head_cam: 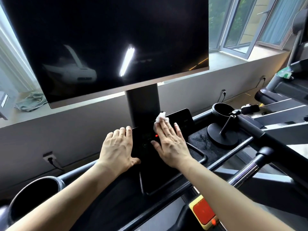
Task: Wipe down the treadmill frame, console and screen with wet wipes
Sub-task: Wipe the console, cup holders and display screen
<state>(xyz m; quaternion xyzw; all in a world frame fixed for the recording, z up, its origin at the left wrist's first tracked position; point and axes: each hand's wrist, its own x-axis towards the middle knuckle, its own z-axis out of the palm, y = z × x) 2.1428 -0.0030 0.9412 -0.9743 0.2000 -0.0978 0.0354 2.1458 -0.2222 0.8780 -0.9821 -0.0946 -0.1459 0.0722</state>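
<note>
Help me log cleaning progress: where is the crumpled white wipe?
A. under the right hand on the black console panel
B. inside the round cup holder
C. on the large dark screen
A: the crumpled white wet wipe sits under the right hand on the glossy black console panel.

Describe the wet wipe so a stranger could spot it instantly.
From the big dark screen, follow its post down to the black console. The wet wipe pokes out beneath the right hand there. It is the only white, crumpled thing on that panel.
</note>
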